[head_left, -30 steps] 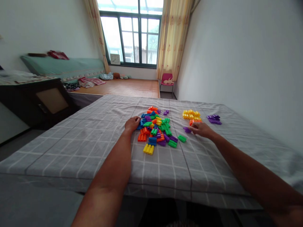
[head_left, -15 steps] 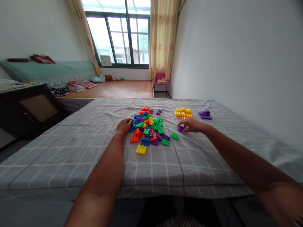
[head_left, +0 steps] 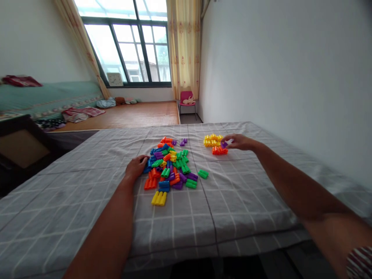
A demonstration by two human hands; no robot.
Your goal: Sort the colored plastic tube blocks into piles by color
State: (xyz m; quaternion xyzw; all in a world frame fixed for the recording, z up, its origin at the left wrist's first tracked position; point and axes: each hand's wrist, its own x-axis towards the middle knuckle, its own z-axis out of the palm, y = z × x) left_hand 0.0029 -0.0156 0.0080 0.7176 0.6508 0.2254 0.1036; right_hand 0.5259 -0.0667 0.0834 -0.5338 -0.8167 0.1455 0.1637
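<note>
A heap of colourful plastic tube blocks [head_left: 167, 164], joined in twos and threes, lies on the checked cloth. At its left edge my left hand [head_left: 136, 166] rests, fingers loosely bent beside the blue blocks [head_left: 147, 166] and apparently holding none. Off to the right, my right hand [head_left: 240, 142] pinches a purple tube block [head_left: 224, 144] between thumb and fingers. It hovers just right of a yellow group of blocks [head_left: 212, 140] and an orange group [head_left: 219, 150]. The purple group farther right is hidden behind that hand.
Single green [head_left: 203, 174] and yellow blocks [head_left: 159, 198] lie apart from the heap. The grey checked cloth [head_left: 247, 201] covers the table, with a white wall [head_left: 276, 69] along its right side. Beyond stand a bed [head_left: 139, 112] and a pink chair [head_left: 186, 97].
My right hand has lifted the purple tube block and carried it away from me, past the orange group. My left hand stays at the heap's edge. The view has turned slightly right.
</note>
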